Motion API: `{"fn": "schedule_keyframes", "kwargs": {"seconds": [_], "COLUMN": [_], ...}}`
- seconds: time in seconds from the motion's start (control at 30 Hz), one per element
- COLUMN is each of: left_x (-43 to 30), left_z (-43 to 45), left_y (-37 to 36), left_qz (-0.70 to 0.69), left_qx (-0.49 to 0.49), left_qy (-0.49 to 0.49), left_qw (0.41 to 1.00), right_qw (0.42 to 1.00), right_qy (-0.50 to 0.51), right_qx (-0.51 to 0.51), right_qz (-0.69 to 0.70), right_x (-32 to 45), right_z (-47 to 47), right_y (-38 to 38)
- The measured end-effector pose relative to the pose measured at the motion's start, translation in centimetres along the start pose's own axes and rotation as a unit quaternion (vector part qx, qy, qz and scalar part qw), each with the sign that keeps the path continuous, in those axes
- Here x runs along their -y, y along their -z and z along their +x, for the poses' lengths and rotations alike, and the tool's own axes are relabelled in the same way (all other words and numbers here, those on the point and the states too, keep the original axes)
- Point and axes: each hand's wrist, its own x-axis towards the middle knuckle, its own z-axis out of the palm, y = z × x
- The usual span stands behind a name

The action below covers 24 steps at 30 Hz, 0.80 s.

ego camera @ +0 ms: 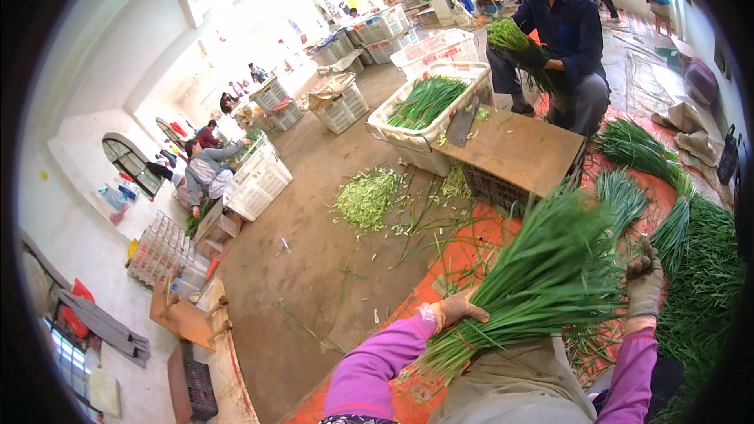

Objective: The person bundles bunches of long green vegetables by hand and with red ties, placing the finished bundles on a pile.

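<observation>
My left hand (458,310), in a tan glove, grips a large bunch of garlic chives (530,282) near its stem end. A thin orange band (465,340) circles the stems, which point down and left over my lap. The long green leaves fan out up and to the right, slightly blurred. My right hand (645,285), in a soiled knitted glove with dark fingertips, is beside the leaf ends with its fingers curled. Whether it pinches any leaves is unclear. Close by it lie tied bunches (677,218) and a big loose heap of chives (701,300).
A wooden board (518,147) on a crate bears a cleaver (462,123). Beside it, a white basket (433,138) holds banded chives. Opposite sits a co-worker (554,53) holding a bunch. Stem trimmings (368,197) are piled on the floor; an orange sheet (406,306) lies under me.
</observation>
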Motion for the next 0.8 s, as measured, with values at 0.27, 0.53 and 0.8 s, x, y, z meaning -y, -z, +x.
{"fn": "schedule_keyframes", "kwargs": {"seconds": [0.27,0.53,0.8], "left_x": [-5.3,0.2,6.1], "left_z": [-7.2,-6.8,-11.8], "left_y": [0.0,3.3,3.6], "left_qz": [-0.407,-0.457,-0.49], "left_qx": [-0.183,-0.158,-0.158], "left_qy": [-0.082,-0.291,-0.278], "left_qw": [0.891,0.826,0.811], "right_qw": [0.972,0.621,0.47], "right_qy": [-0.028,0.004,-0.225], "right_qx": [-0.048,0.493,0.733], "right_qz": [-0.228,-0.609,-0.437], "right_x": [1.2,-11.8,-10.3], "right_z": [-4.7,-11.9,-14.1], "right_y": [-6.9,-19.7,-12.8]}}
